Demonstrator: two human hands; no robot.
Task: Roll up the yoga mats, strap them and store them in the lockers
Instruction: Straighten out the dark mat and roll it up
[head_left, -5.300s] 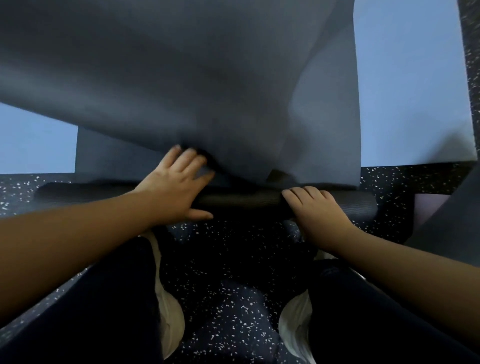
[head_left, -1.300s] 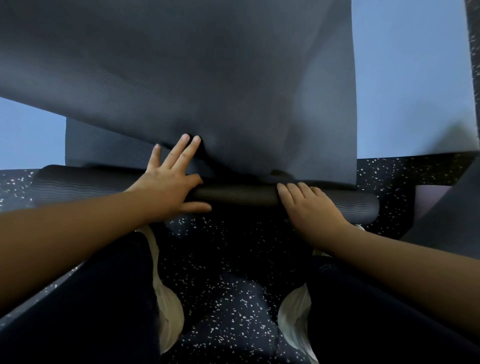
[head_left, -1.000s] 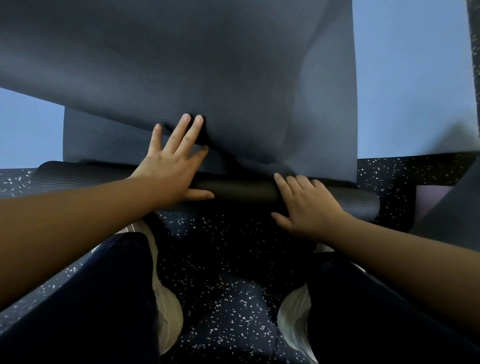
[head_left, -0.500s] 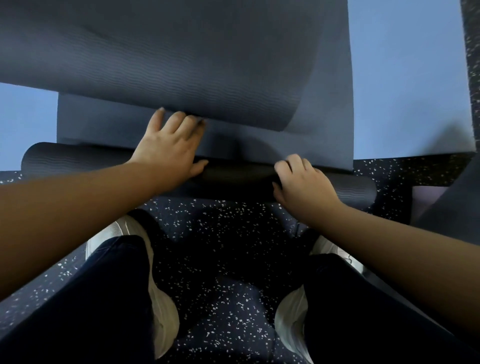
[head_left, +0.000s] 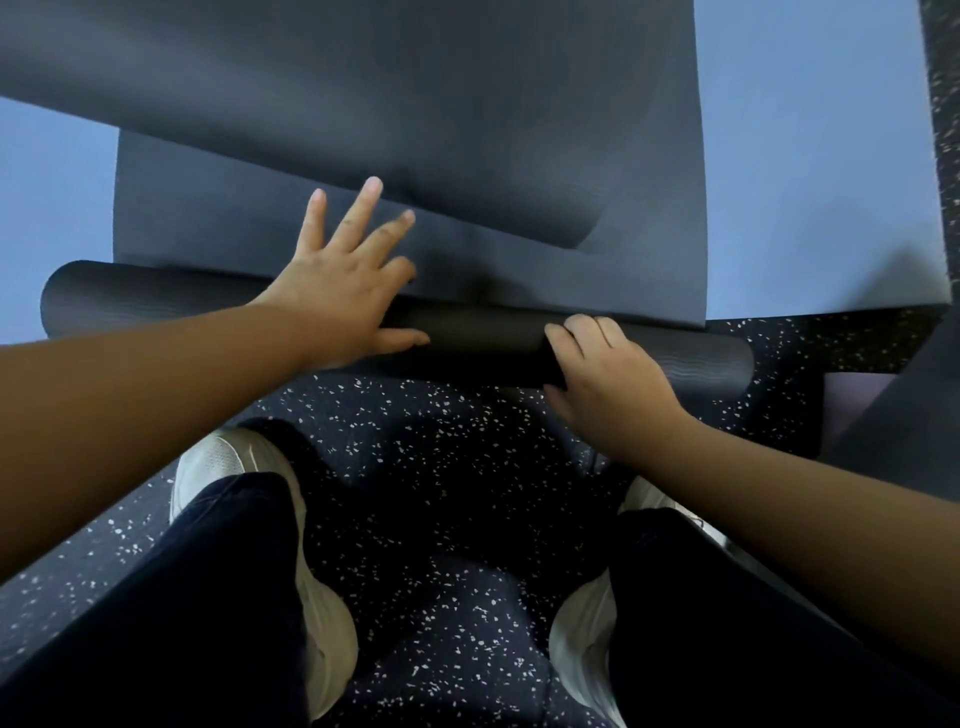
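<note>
One dark mat (head_left: 395, 104) on speckled floor (head_left: 441, 467), blue wall (head_left: 810, 156)

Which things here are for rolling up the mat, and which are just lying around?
For the job:
- dark mat, part rolled
- its roll
- left hand, fingers spread, flat on the mat
- right hand, curled over the roll

Just lying about:
- blue mat underneath
- speckled floor
- white shoes
</note>
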